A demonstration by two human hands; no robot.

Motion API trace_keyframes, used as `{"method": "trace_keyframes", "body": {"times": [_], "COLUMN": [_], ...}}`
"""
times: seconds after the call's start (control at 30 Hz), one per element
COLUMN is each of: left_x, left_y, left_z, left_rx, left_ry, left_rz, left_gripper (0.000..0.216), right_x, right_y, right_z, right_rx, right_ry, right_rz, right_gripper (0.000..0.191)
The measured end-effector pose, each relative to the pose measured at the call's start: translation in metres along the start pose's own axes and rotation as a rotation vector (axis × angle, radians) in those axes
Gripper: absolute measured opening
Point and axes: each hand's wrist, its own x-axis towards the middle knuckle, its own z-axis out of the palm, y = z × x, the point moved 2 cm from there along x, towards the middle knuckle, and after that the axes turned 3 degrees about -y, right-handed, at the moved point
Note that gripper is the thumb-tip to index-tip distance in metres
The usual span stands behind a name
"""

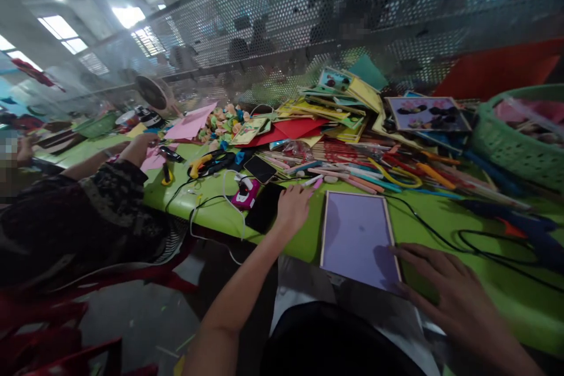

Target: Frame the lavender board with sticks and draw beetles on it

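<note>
A lilac board with a wooden frame (358, 236) lies flat on the green table (440, 217) in front of me. My right hand (445, 288) rests open with fingers spread, its fingertips touching the board's lower right corner. My left hand (293, 207) reaches forward to the left of the board, beside a black phone (264, 207); its fingers are curled under and what they touch is hidden. Coloured sticks and pens (352, 176) lie just beyond it.
A heap of coloured paper and cards (326, 114) fills the middle of the table. A green basket (515, 141) stands at the right. Black cables (476, 241) cross the table. Another person in a dark patterned sleeve (106, 200) works at the left. Perforated mesh stands behind.
</note>
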Motion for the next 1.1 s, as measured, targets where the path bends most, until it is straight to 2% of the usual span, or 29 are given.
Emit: {"method": "trace_keyframes", "body": {"times": [0.27, 0.43, 0.57, 0.67, 0.9, 1.1], "left_x": [0.022, 0.042, 0.073, 0.099, 0.150, 0.175], "left_y": [-0.001, 0.005, 0.011, 0.025, 0.074, 0.085], "left_z": [-0.005, -0.019, -0.028, -0.029, -0.020, -0.014], "left_rx": [0.070, 0.012, -0.018, -0.016, 0.056, 0.125], "left_ry": [0.057, 0.120, 0.082, 0.051, -0.002, 0.002], "left_rz": [-0.075, -0.012, 0.064, 0.141, 0.312, 0.364], "left_gripper": [0.038, 0.028, 0.029, 0.029, 0.031, 0.031], "right_x": [-0.002, -0.002, 0.001, 0.002, 0.003, 0.004], "right_y": [0.008, 0.007, 0.001, 0.000, -0.002, -0.006], "right_z": [0.009, 0.006, -0.002, -0.004, -0.005, -0.013], "right_rx": [0.039, 0.093, 0.128, 0.151, 0.188, 0.226], "right_ry": [0.003, 0.051, 0.084, 0.106, 0.111, 0.138], "right_rz": [0.025, 0.012, 0.022, 0.034, 0.065, 0.085], "right_gripper": [0.054, 0.052, 0.049, 0.047, 0.048, 0.045]}}
